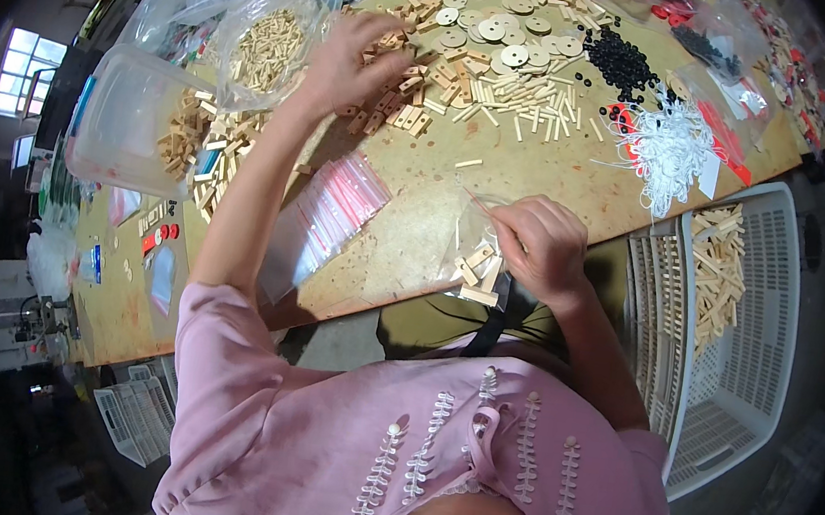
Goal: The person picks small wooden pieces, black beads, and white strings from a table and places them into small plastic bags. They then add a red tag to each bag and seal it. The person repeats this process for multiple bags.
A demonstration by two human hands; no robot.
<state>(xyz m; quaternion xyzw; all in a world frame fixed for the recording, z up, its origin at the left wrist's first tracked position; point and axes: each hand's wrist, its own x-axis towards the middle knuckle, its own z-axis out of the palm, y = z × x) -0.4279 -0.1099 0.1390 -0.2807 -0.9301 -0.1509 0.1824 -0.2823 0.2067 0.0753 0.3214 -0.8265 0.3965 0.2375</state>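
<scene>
My right hand (544,246) pinches the upper edge of a small clear plastic bag (472,232) near the table's front edge. Several pale wooden pieces (480,283) lie inside the bag. Further off to the left, my left hand (352,65) reaches over a pile of small wooden blocks with holes (410,120). Its fingers are apart and curve down towards the blocks; the fingertips partly merge with the pile. Just right of that pile lie short wooden dowels (535,94) and round wooden discs (514,55).
Pink-striped zip bags (343,200) lie stacked between my arms. Black beads (622,66) and white strings (673,149) sit at the right. A clear plastic tub (120,126) and a bag of dowels (269,46) stand left. A white plastic basket (761,294) holds wooden strips beside the table.
</scene>
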